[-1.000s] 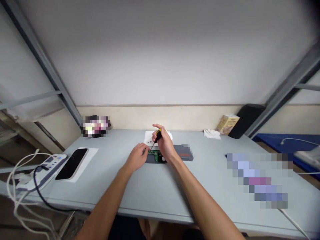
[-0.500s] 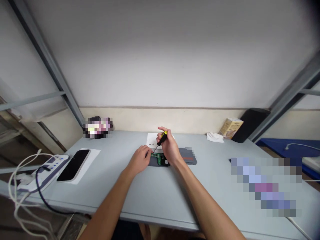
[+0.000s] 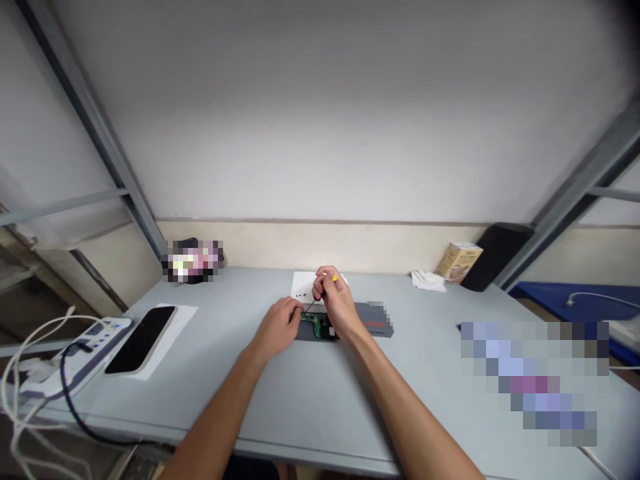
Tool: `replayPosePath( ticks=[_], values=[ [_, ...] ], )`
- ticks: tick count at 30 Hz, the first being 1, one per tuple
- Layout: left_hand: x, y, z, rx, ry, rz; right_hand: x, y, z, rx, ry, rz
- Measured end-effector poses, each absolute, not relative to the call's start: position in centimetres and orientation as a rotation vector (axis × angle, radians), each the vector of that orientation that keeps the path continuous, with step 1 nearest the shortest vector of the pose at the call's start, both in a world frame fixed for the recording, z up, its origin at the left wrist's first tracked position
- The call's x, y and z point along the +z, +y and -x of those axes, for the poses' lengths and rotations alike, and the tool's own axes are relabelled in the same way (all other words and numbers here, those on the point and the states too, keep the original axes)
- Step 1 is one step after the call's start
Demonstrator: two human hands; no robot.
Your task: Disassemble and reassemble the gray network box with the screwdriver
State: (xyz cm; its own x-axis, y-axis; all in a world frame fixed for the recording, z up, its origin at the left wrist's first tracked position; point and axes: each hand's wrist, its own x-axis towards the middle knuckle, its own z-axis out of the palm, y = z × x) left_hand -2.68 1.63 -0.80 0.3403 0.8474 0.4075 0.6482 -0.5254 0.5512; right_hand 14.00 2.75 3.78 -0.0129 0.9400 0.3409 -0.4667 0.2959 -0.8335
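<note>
A green circuit board (image 3: pixel 317 325) lies in a grey electronic device's casing (image 3: pixel 307 332) on the desk. My right hand (image 3: pixel 339 303) is closed around a black and yellow screwdriver (image 3: pixel 335 278). Its thin shaft slants down to the left, the tip reaching the board near my left fingers. At the left end of the casing, my left hand (image 3: pixel 279 325) has its fingers bent and pressed against it. Behind the casing, a white paper sheet (image 3: pixel 300 281) carries several tiny dark pieces, too small to tell clearly. My right hand hides part of the casing and the sheet.
To the left are a phone (image 3: pixel 143 339) on white paper and a power strip (image 3: pixel 83 360) with looping cables. A crumpled tissue (image 3: pixel 428 281), a yellow box (image 3: pixel 459 262) and a black cylinder (image 3: pixel 495 257) stand back right. A blurred-out object (image 3: pixel 537 383) lies front right.
The screwdriver has tilted lower, and my right fingers have turned and closed in around its handle. My left hand stays at the casing. The whole view has shifted slightly.
</note>
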Motion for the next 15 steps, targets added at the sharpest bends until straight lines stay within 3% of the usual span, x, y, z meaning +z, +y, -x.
replayPosePath(
  ticks=[15],
  values=[
    [-0.69,1.67,2.81,0.998,1.305,-2.301,3.76,2.79,-14.56,1.237,-0.94,0.576]
  ],
)
